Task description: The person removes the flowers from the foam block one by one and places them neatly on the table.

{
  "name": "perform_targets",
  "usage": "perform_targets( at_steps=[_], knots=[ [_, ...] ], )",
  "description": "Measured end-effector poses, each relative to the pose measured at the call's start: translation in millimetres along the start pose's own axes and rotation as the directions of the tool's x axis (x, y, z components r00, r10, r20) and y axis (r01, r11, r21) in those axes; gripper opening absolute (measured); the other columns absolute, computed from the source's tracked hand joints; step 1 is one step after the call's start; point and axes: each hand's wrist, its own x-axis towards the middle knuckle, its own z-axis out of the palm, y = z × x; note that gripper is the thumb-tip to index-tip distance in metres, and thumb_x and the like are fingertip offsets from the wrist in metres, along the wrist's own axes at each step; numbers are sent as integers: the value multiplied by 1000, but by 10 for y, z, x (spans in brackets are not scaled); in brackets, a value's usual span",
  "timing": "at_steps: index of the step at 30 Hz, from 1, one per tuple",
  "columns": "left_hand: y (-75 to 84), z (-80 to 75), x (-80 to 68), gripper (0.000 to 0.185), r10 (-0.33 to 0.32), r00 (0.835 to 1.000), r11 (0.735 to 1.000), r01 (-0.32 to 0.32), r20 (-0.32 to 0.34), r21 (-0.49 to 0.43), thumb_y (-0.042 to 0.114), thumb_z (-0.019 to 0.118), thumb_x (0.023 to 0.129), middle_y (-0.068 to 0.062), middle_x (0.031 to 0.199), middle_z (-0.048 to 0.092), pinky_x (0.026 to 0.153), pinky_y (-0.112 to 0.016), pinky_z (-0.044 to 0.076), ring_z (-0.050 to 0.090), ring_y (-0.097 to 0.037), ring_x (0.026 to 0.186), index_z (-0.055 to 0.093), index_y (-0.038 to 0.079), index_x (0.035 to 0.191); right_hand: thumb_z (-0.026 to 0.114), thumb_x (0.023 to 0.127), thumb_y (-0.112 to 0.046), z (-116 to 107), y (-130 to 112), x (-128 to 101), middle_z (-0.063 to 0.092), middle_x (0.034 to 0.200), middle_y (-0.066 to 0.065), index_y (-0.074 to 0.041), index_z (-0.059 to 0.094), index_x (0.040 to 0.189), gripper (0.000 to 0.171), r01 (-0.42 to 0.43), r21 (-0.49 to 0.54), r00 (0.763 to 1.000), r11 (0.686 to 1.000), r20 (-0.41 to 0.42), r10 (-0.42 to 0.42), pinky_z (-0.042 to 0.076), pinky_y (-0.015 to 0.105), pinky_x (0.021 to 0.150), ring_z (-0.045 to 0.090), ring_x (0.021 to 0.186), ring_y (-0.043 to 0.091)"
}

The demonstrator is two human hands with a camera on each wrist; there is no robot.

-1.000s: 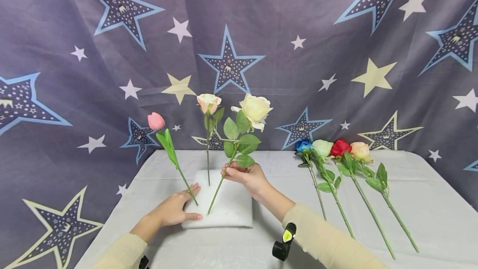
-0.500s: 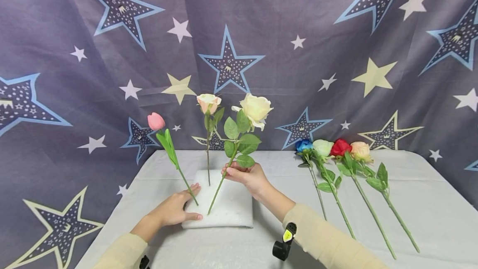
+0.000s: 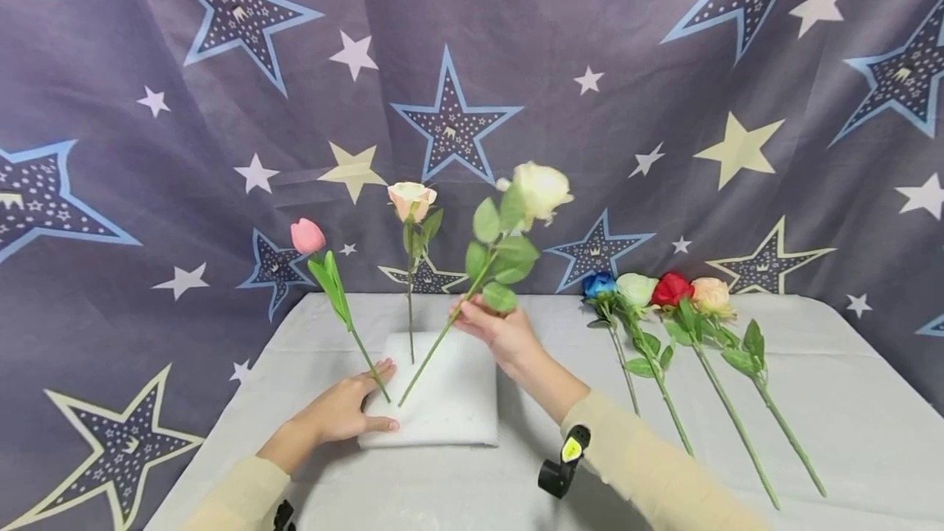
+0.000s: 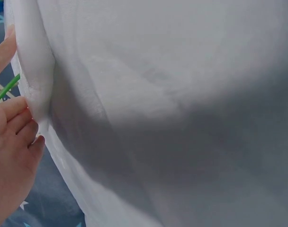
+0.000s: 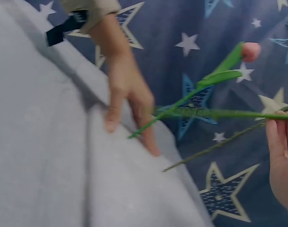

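**Cream rose poised over the foam block**

Cream petals top the rose (image 3: 542, 187) that the right hand (image 3: 501, 333) pinches by its stem just under the leaves; the flower leans right, and its stem end sits at or just above the white foam block (image 3: 450, 400), near the front. Whether the tip has gone in cannot be told. The left hand (image 3: 342, 412) lies flat with relaxed fingers on the block's left edge, thumb along the front rim.

Two flowers look planted: a pink tulip (image 3: 307, 236) slanting left and a peach rose (image 3: 411, 199) upright at the back. By my reading the work is under halfway, as four stems lie waiting on the grey tablecloth (image 3: 848, 433): a blue rose (image 3: 599, 285), a pale green rose (image 3: 637, 290), a red rose (image 3: 673, 288) and a peach-pink rose (image 3: 711, 296).

Bare foam remains across the block's right half. The tulip's stem enters just beside the left fingers, so room there is tight.
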Motion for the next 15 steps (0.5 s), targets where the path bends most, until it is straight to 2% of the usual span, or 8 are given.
perform_targets(
  at_steps=[5, 12, 15],
  knots=[
    [-4, -24, -6, 93, 6, 1000, 1000, -6, -4, 11, 56, 71, 76, -20, 151, 39, 115, -55, 33, 41, -41, 137, 43, -3, 142, 50, 94, 7, -84, -205, 75, 74, 83, -4, -17, 69, 77, 35, 22, 130, 999, 991, -37, -17, 59, 28, 89, 73, 84, 11],
    [10, -11, -4, 93, 6, 1000, 1000, -6, 0, 14, 56, 71, 76, -21, 150, 39, 114, -55, 34, 42, -42, 136, 43, -4, 141, 48, 95, 8, -365, -264, 18, 74, 81, 1, -14, 71, 74, 38, -47, 271, 987, 961, -138, 87, 60, 27, 86, 73, 82, 14],
    [22, -8, 6, 93, 6, 1000, 1000, -6, 1, 12, 56, 71, 76, -21, 150, 40, 115, -55, 33, 42, -42, 137, 43, -4, 141, 47, 95, 7, -494, -248, -25, 74, 81, 1, -13, 71, 75, 37, -66, 287, 980, 956, -163, 117, 60, 26, 85, 73, 82, 12]
  ],
)
